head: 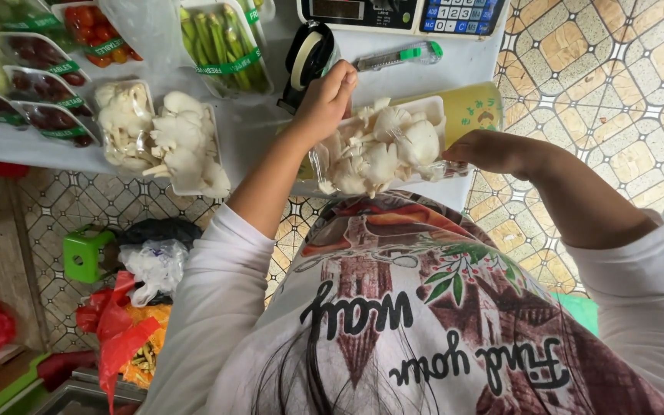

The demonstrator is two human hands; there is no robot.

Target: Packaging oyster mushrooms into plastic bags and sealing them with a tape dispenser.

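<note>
Risk: while the tray of oyster mushrooms (382, 150) hangs partly past the desk (455, 65) edge, I judge it could tip and spill if either grip loosens on the slick clear film.
Left hand (328, 100): fingers closed over the tray's far left corner, pinching film.
Right hand (493, 151): fingers curled at the tray's right end; whether they pinch film I cannot tell.
Second mushroom tray (186, 146): heaped, just left, on the desk.
Further trays: green stalks (224, 42), cherry tomatoes (97, 31), dark fruit (44, 84).
Nearby: tape dispenser (309, 58), scale (401, 15), utility knife (397, 58).
</note>
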